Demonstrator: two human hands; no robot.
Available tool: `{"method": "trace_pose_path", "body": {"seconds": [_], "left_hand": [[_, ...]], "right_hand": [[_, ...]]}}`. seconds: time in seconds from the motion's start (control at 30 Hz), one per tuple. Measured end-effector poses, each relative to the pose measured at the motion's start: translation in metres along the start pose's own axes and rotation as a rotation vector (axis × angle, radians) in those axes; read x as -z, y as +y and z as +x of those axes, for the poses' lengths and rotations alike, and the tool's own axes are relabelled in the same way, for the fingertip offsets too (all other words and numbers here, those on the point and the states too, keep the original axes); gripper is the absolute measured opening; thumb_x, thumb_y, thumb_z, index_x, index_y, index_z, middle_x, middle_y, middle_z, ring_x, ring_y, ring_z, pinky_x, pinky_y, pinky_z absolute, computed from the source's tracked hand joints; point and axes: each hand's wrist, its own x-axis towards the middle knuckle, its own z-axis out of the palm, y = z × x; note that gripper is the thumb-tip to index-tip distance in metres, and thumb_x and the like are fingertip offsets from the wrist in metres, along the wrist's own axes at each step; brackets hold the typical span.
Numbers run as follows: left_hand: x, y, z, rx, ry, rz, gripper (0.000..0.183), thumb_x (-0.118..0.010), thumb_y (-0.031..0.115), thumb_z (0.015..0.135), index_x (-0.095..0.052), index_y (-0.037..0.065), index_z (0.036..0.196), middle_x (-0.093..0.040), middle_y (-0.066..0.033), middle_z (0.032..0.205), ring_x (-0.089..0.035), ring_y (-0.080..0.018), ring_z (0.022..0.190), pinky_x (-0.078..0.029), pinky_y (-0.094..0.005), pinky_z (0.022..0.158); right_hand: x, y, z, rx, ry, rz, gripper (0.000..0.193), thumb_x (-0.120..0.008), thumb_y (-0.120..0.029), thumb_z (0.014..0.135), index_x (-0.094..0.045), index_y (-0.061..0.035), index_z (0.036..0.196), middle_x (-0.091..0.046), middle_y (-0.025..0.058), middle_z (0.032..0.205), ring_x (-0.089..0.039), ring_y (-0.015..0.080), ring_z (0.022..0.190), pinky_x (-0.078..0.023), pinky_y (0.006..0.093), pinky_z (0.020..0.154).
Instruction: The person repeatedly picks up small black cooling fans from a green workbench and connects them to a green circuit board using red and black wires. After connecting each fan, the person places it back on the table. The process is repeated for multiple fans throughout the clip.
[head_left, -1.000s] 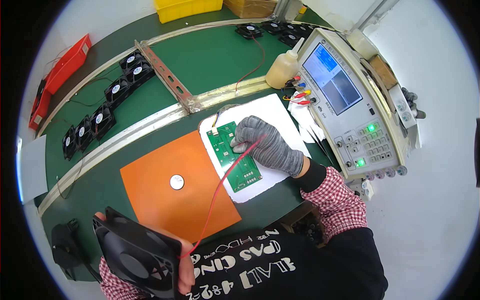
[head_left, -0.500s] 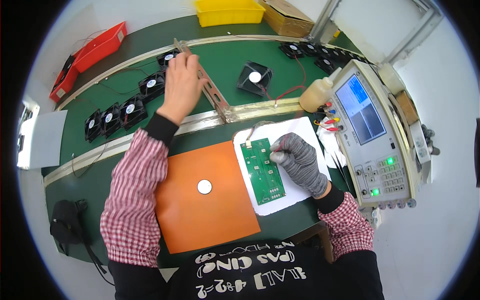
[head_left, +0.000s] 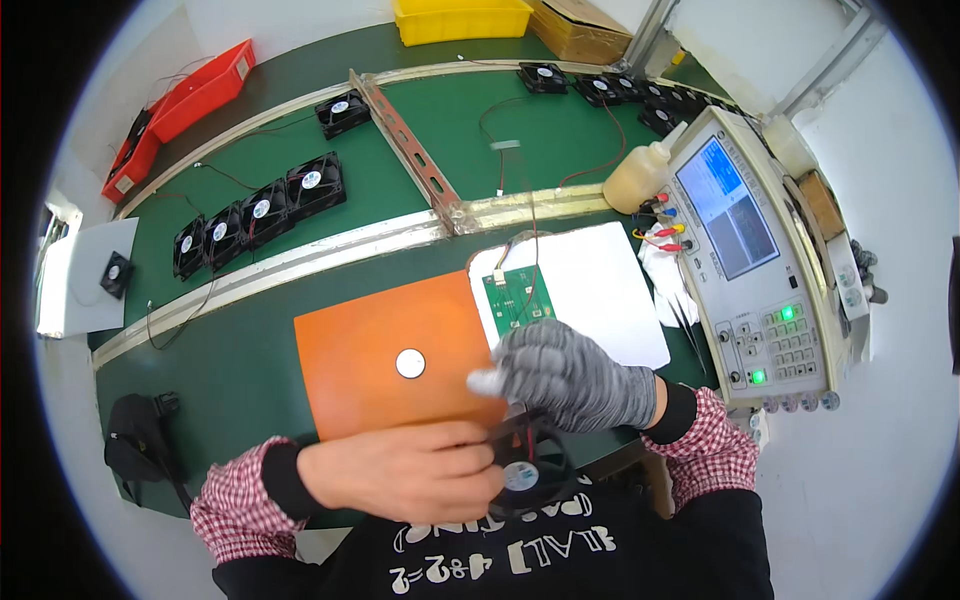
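A black square cooling fan point(head_left: 524, 476) with a pale round label is held low in front of my chest. My bare left hand point(head_left: 410, 472) grips its left side, fingers closed. My right hand point(head_left: 575, 378), in a grey knitted glove, is curled just above the fan. A thin dark wire point(head_left: 536, 265) runs down over the board to the glove and seems pinched there, though the fingertips are partly blurred. Beyond the glove lies a green circuit board point(head_left: 518, 295), its near part hidden, on a white sheet point(head_left: 605, 290). An orange mat point(head_left: 365, 355) with a white disc point(head_left: 410, 363) is beside it.
Several fans point(head_left: 262, 209) line the left, others point(head_left: 597, 90) the far right. A metal rail point(head_left: 410, 145) divides the green bench. At right stand a test instrument point(head_left: 740, 260), a bottle point(head_left: 636, 180) and tweezers point(head_left: 690, 320). Red point(head_left: 200, 95) and yellow point(head_left: 462, 22) bins stand behind.
My left hand has come back from the rail toward my chest and now holds a fan. My right hand has moved nearer. The fan right of the rail has left its spot; one appears farther back.
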Motion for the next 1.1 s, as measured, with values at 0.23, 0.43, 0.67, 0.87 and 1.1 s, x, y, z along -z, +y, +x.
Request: {"method": "trace_pose_path", "body": {"seconds": [0.23,0.43,0.67,0.87,1.1], "left_hand": [[0.075,-0.043,-0.060,0.701,-0.208,0.703,0.012,-0.062,0.008,0.071,-0.055,0.008,0.081,-0.047,-0.0067,0.082,-0.051,-0.0262,0.079,-0.038,-0.0375,0.068],[0.056,-0.034,-0.057,0.548,-0.108,0.403,0.014,-0.063,0.006,0.070,-0.055,0.006,0.082,-0.051,-0.0069,0.088,-0.057,-0.0260,0.093,-0.044,-0.0388,0.077],[0.024,-0.022,-0.043,1.005,0.051,0.005,0.036,-0.074,0.010,0.071,-0.059,0.004,0.104,-0.058,-0.0141,0.116,-0.055,-0.0358,0.111,-0.044,-0.0474,0.095],[-0.006,-0.012,-0.025,0.973,-0.142,0.134,0.104,-0.088,0.039,0.059,-0.040,-0.004,0.140,-0.048,-0.0218,0.129,-0.045,-0.0394,0.119,-0.036,-0.0484,0.098],[0.055,0.015,0.002,0.585,0.206,0.008,0.086,-0.082,0.041,0.071,-0.045,-0.004,0.135,-0.063,-0.0158,0.113,-0.060,-0.0312,0.095,-0.043,-0.0459,0.087]], "right_hand": [[0.030,0.031,-0.016,-0.387,-0.182,-0.728,0.018,-0.061,-0.018,0.082,-0.071,-0.0109,0.095,-0.059,0.0073,0.100,-0.055,0.0253,0.104,-0.044,0.0400,0.090],[0.011,0.037,-0.020,-0.662,0.234,0.282,0.016,-0.074,-0.009,0.080,-0.071,-0.0018,0.094,-0.064,0.0090,0.086,-0.064,0.0233,0.086,-0.052,0.0339,0.080],[-0.002,0.044,-0.025,-0.589,0.215,0.246,0.018,-0.078,-0.011,0.076,-0.069,-0.0018,0.088,-0.061,0.0088,0.084,-0.061,0.0246,0.085,-0.051,0.0353,0.080],[0.006,0.044,-0.018,-0.574,0.121,0.152,0.018,-0.080,-0.010,0.070,-0.071,-0.0015,0.083,-0.061,0.0078,0.087,-0.060,0.0243,0.091,-0.049,0.0356,0.084],[-0.001,0.048,-0.029,-0.752,0.224,0.385,0.018,-0.082,-0.011,0.071,-0.070,-0.0015,0.081,-0.062,0.0072,0.087,-0.060,0.0231,0.091,-0.050,0.0351,0.084]]}}
